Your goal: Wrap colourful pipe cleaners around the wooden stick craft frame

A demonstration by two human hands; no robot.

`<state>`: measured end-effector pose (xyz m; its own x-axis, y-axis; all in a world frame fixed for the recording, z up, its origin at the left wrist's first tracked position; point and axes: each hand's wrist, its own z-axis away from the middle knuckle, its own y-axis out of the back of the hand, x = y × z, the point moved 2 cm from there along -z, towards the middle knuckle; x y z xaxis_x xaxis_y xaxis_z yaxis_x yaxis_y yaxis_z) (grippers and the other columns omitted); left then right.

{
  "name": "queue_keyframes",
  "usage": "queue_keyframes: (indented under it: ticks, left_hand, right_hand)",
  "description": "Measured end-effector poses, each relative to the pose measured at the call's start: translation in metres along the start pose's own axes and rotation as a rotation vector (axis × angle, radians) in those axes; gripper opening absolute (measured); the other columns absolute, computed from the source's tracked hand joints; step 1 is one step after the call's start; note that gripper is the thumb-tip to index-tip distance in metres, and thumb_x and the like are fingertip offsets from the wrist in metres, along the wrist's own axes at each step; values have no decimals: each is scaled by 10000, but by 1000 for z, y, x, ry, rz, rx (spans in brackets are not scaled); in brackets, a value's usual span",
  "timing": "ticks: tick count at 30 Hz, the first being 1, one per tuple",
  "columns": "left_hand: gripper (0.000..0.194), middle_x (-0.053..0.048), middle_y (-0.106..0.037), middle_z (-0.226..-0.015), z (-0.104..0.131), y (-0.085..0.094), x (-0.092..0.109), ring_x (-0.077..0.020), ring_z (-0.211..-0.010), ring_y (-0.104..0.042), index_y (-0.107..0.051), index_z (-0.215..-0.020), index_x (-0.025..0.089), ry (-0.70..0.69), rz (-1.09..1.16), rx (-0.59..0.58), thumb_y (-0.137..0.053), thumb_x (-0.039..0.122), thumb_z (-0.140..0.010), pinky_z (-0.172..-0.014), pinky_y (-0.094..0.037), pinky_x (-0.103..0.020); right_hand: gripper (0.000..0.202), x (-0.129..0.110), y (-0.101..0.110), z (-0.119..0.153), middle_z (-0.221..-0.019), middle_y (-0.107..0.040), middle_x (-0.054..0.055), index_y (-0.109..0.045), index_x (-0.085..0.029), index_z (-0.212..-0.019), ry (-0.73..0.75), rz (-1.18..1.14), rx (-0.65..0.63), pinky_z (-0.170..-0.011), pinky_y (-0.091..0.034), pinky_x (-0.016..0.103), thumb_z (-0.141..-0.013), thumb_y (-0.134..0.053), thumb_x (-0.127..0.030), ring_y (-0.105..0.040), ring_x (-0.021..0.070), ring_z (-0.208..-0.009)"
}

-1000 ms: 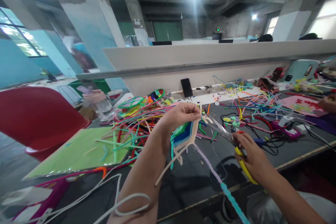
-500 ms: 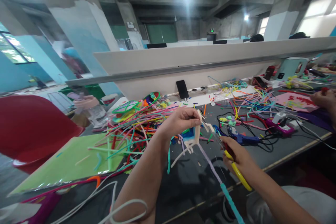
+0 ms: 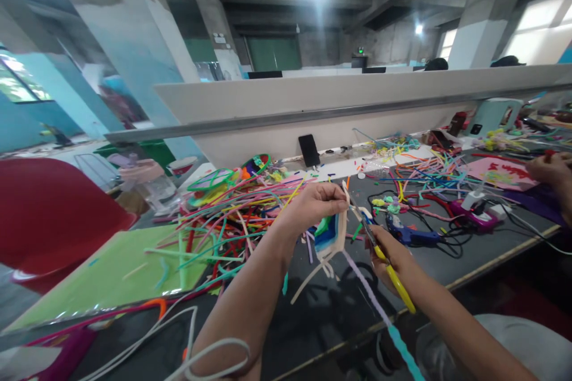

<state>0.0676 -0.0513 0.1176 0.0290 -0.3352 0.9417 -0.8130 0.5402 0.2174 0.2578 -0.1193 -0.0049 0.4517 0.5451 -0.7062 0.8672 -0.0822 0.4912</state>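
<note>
My left hand (image 3: 325, 202) pinches the top of a small craft piece (image 3: 333, 232), which has a cream fuzzy edge and a blue and green middle. My right hand (image 3: 388, 256) is closed round yellow-handled scissors (image 3: 393, 280). Their blades reach up and left to the cream strip beside my left fingertips. From the lower edge of the piece hangs a lilac stem (image 3: 364, 286) that runs into a turquoise one (image 3: 404, 351). A loose cream strand (image 3: 308, 280) dangles at its lower left.
Colourful stems (image 3: 250, 202) are heaped left of my hands. A blue glue gun (image 3: 415, 235) with black cables lies to the right, near a purple power strip (image 3: 476, 217). Another person's hand (image 3: 552, 169) is at the far right. A phone (image 3: 308, 150) leans behind.
The scissors have moved left and up, so their blades now meet the cream strip. The craft piece has turned, showing more of its blue and green middle.
</note>
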Motion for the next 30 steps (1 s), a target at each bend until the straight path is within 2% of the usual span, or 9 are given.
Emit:
queue_keyframes:
  ticks: [5,12,20,26,30]
  left_hand:
    - [202,24,-543,-602,-3,1,-6,-61,-542,-464,-592,-659,128,-1,4,-6,-692,299,-699,-542,-339,-198]
    - [226,-8,-607,-615,-2,-3,-3,-94,-557,-546,-608,-687,122,30,46,-3,-713,321,-671,-560,-398,-218]
    - [269,-24,-639,-603,-4,-8,-5,-146,-577,-611,-595,-690,133,71,138,-4,-752,343,-631,-608,-481,-273]
    - [248,2,-597,-601,-7,-10,-14,-90,-547,-536,-595,-670,127,52,63,2,-731,333,-660,-553,-397,-209]
    - [273,14,-570,-593,-7,-7,-13,-78,-534,-499,-587,-667,125,62,33,3,-739,351,-655,-530,-356,-199]
  right_hand:
    - [528,-3,1,-4,-856,-536,1,-494,-228,-1153,-9,53,-65,-664,-431,260,-648,-428,-88,-490,140,-710]
    - [484,-16,1,-11,-820,-500,3,-512,-195,-1065,-49,48,24,-658,-409,261,-605,-404,-90,-466,141,-710]
    - [464,-18,9,-16,-787,-485,2,-517,-201,-1024,-69,86,15,-622,-409,252,-589,-409,-78,-438,133,-661]
    - [446,-10,5,-12,-817,-518,17,-532,-201,-1026,-50,96,83,-662,-437,278,-606,-423,-99,-476,147,-691]
    - [481,-4,4,-12,-857,-542,16,-527,-205,-1056,-95,56,66,-680,-447,279,-597,-436,-94,-496,143,-701]
